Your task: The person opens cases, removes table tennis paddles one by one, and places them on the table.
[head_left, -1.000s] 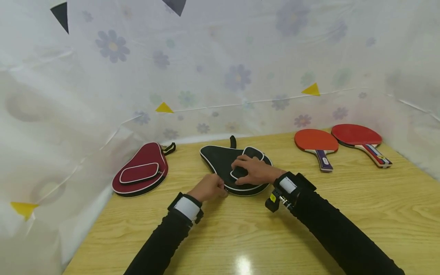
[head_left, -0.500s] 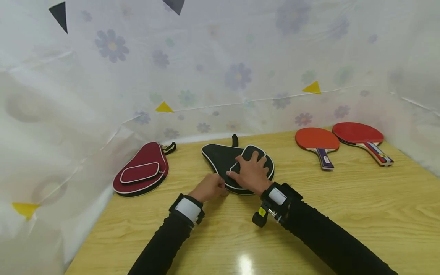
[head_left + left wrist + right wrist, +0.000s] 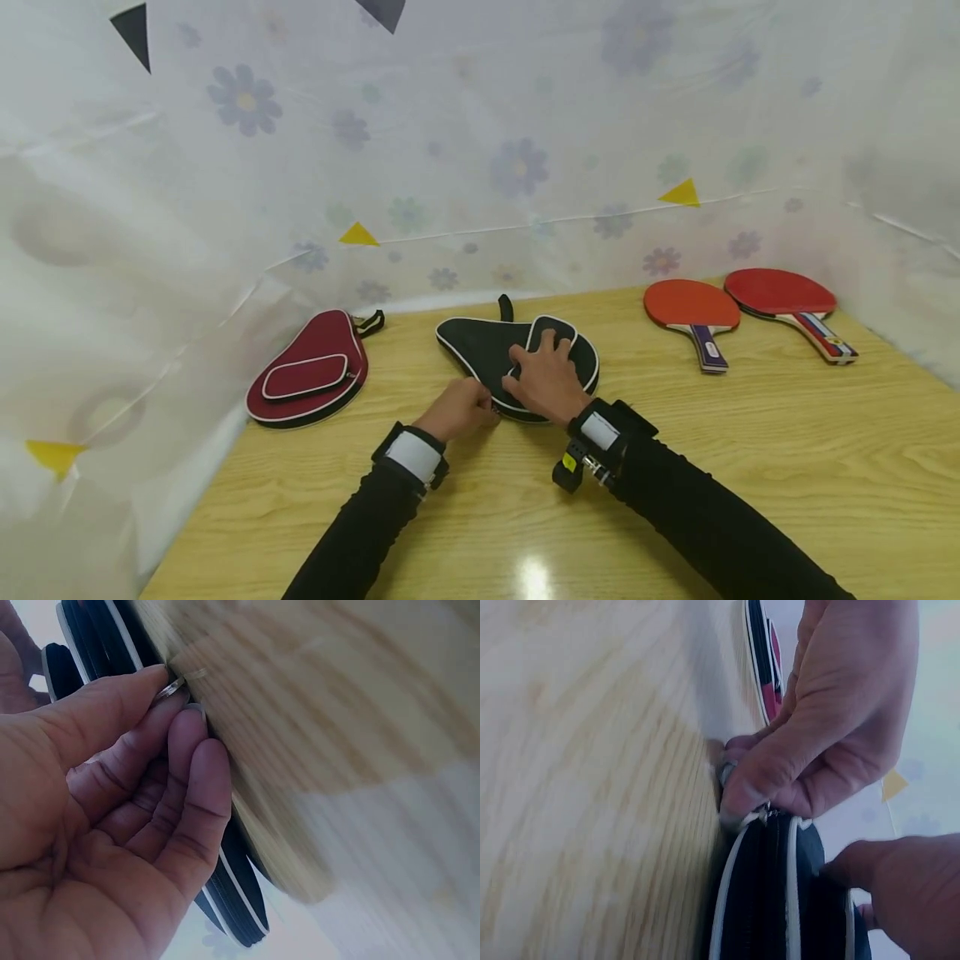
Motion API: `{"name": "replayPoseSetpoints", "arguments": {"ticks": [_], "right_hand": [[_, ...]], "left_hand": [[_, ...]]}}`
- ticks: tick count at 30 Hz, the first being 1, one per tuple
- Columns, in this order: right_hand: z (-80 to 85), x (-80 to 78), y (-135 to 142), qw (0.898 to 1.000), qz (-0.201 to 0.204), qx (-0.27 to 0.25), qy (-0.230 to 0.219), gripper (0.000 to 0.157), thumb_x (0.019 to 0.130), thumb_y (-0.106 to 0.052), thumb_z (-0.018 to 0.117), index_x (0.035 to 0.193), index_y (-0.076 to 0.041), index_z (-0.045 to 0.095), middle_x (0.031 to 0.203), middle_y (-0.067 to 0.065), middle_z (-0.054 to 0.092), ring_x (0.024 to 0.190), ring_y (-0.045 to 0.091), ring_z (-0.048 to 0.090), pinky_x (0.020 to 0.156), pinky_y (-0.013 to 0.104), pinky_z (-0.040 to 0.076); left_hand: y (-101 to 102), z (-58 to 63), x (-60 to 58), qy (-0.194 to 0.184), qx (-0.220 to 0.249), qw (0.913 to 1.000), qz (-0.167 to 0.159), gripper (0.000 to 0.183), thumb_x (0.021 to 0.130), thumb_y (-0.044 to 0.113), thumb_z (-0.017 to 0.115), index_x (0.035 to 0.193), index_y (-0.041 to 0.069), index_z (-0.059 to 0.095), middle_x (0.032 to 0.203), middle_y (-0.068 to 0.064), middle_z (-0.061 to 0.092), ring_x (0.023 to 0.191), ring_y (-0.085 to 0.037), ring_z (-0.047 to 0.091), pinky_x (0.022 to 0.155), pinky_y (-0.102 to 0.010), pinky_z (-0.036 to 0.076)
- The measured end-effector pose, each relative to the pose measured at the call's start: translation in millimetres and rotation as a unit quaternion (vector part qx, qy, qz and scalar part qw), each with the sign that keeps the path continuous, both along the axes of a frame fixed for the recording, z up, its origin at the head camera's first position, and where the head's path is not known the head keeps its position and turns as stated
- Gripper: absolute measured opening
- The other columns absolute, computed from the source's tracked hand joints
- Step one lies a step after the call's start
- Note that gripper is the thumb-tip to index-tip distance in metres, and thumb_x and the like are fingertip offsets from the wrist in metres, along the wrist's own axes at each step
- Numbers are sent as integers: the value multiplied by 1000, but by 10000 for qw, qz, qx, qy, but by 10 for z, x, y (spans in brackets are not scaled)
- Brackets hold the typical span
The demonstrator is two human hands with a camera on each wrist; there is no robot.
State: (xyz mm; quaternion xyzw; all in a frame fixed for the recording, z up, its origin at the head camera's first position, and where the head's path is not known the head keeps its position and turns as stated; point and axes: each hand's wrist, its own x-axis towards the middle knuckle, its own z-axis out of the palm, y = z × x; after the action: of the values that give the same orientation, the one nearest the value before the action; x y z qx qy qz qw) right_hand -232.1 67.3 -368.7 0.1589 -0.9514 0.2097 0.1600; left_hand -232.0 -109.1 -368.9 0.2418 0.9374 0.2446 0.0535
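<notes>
A black table tennis bat case (image 3: 483,343) with white piping lies flat on the table, its narrow end to the left. At its near edge my left hand (image 3: 456,410) pinches the metal zipper pull (image 3: 172,688) between thumb and forefinger, the other fingers curled in below. My right hand (image 3: 551,383) rests on the case's small front pocket (image 3: 542,327), fingers spread and a little bent. In the right wrist view the zipper pull (image 3: 756,816) shows at the end of the zipped side band (image 3: 769,900), with the right thumb (image 3: 900,881) against the case.
To the left lies a dark red bat case (image 3: 307,375) with a wrist loop. Two table tennis bats, an orange-red one (image 3: 692,304) and a red one (image 3: 780,292), lie at the back right of the wooden table (image 3: 480,517). A flowered plastic sheet (image 3: 450,150) hangs behind.
My right hand has shifted from a bent-finger hold at the pocket to spread fingers lying on it, then bent slightly again. The left hand stays at the zipper pull.
</notes>
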Motion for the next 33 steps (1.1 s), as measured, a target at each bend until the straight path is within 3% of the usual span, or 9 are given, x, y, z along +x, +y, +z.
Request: {"name": "replayPoseSetpoints", "arguments": {"ticks": [5,11,18,27,33], "right_hand": [[20,-33,117,9990,332,18,-302,24,96,-27,65,109,-8,65,131,38,39,108,57,44,76,57,50],[52,-70,227,9968,595,-14,-542,23,96,-26,63,109,-8,65,144,40,33,125,60,36,95,64,41],[63,-122,366,9917,880,-62,-939,21,94,-25,62,110,-11,66,152,37,27,138,61,27,104,69,35],[54,-190,478,9876,1292,-43,-890,22,95,-23,63,111,-9,67,153,35,31,144,52,27,115,66,21],[105,-225,524,9841,1422,-63,-1064,19,95,-23,62,108,-10,66,155,35,29,143,55,28,112,65,28]], "left_hand": [[30,5,-20,-72,37,10000,51,43,87,7,76,54,13,50,49,8,39,47,-8,37,49,-20,29],[28,-2,-42,-73,167,9997,165,41,86,6,76,53,12,53,49,8,41,47,-8,38,49,-21,30],[39,-12,-40,-21,154,9996,247,39,85,6,77,54,10,54,50,8,41,49,-8,40,51,-20,30],[51,-22,-33,-102,149,9988,448,40,87,7,77,54,10,54,50,8,42,50,-9,41,51,-21,31],[60,-24,-39,-6,158,9984,536,39,86,6,77,53,8,56,50,8,43,50,-9,41,51,-21,31]]}}
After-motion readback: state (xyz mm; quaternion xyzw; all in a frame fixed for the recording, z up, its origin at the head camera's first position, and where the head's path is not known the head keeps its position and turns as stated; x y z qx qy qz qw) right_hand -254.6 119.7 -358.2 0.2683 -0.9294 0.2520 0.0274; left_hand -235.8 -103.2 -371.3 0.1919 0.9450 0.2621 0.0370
